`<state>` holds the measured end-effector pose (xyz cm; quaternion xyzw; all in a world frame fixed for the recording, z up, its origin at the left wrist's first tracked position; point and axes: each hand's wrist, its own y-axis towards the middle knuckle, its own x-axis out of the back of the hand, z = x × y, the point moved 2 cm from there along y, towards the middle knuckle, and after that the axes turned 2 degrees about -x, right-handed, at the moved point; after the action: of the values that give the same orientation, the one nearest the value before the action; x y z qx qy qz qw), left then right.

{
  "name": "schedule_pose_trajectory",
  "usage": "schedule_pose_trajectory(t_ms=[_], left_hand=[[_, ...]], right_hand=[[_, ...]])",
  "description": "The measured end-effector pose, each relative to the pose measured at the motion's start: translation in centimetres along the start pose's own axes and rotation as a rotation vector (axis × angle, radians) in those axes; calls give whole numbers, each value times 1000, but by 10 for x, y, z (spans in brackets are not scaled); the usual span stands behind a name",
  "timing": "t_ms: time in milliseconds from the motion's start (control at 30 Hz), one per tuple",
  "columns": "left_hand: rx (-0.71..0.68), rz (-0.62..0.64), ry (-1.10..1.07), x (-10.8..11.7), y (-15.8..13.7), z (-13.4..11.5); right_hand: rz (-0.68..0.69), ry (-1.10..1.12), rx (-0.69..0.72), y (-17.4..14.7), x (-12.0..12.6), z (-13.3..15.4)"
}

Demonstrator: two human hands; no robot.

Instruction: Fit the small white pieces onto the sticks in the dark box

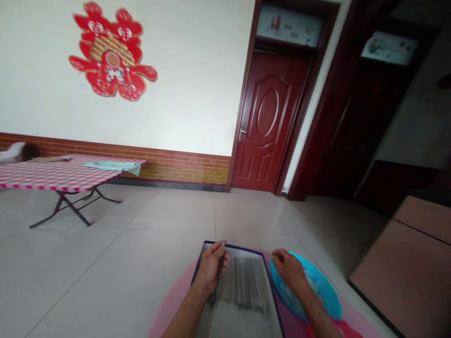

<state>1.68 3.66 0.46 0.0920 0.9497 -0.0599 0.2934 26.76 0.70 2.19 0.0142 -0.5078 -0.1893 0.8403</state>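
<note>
My left hand [212,265] is closed around a thin dark stick-like object [219,277], over the left part of a shallow box. This box [269,281] has a dark blue rim and a pale bottom. Inside it, a row of thin dark sticks [246,281] lies side by side, blurred. My right hand [289,268] hangs over the left rim of a bright blue basin [329,295], its fingers pinched together; whatever may be between them is too small to make out. Pale, translucent contents show in the basin, partly hidden by my right forearm.
Box and basin rest on a round pink tabletop [172,300]. Something red [347,328] lies below the basin. A pinkish-brown cabinet-like block [405,263] stands at right. Farther left is a folding table [45,176] with a checked cover and a light green cloth [116,166]. Behind is a red door [268,112].
</note>
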Motion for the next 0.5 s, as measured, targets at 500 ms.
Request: schedule_pose_trajectory(t_ms=[500], left_hand=[[23, 1, 85, 7, 1, 4]], right_hand=[[293, -86, 58, -104, 80, -85]])
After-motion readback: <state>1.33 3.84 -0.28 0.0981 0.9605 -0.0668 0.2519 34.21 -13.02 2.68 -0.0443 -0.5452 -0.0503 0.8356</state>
